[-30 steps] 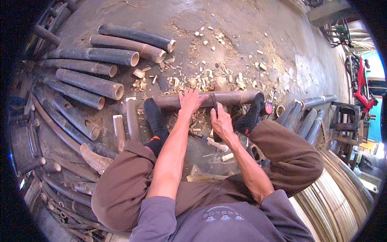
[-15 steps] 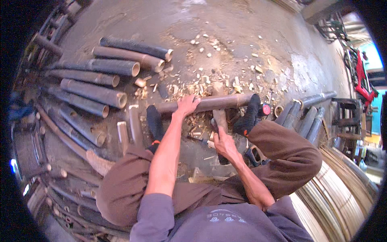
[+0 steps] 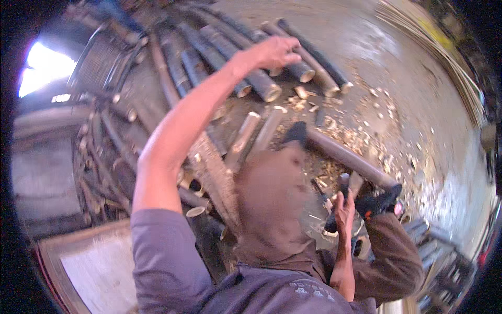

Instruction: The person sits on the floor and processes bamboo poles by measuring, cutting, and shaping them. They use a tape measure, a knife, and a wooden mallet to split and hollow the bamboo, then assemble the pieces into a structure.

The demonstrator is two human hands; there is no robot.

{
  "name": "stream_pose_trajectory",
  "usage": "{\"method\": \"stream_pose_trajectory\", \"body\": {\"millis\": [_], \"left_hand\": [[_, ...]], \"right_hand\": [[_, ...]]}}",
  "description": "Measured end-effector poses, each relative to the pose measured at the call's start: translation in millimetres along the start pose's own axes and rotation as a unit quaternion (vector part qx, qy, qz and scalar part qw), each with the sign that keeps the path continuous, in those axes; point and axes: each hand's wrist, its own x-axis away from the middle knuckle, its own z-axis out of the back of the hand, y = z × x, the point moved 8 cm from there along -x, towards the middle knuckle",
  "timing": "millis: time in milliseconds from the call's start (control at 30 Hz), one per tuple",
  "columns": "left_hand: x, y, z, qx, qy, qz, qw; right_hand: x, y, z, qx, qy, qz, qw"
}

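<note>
While the left hand [image 3: 282,51] hangs over dark, round bamboo tubes [image 3: 260,82], steady the brown bamboo cylinder [image 3: 353,157] between the black-socked feet [image 3: 377,202]; whether it or the right hand [image 3: 344,210] grasps anything cannot be told.

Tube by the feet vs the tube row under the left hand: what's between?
Head view: scattered pale wood chips and a small dark piece lie between the tube and the row.

Motion blur softens the view, edges bend, and 1 upper-left opening [image 3: 48,68] glares white.
</note>
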Motion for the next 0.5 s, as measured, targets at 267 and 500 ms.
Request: {"method": "stream_pose_trajectory", "body": {"millis": [267, 500], "left_hand": [[254.3, -83.2, -247.2, 0.154, -0.054, 0.304, 0.938], [259.4, -23.4, -250.8, -0.046, 0.217, 0.405, 0.887]], "right_hand": [[33.5, -16.4, 2.1, -0.028, -0.038, 0.071, 0.996], [26.2, 19.6, 16.1, -0.003, 0.013, 0.105, 0.994]]}}
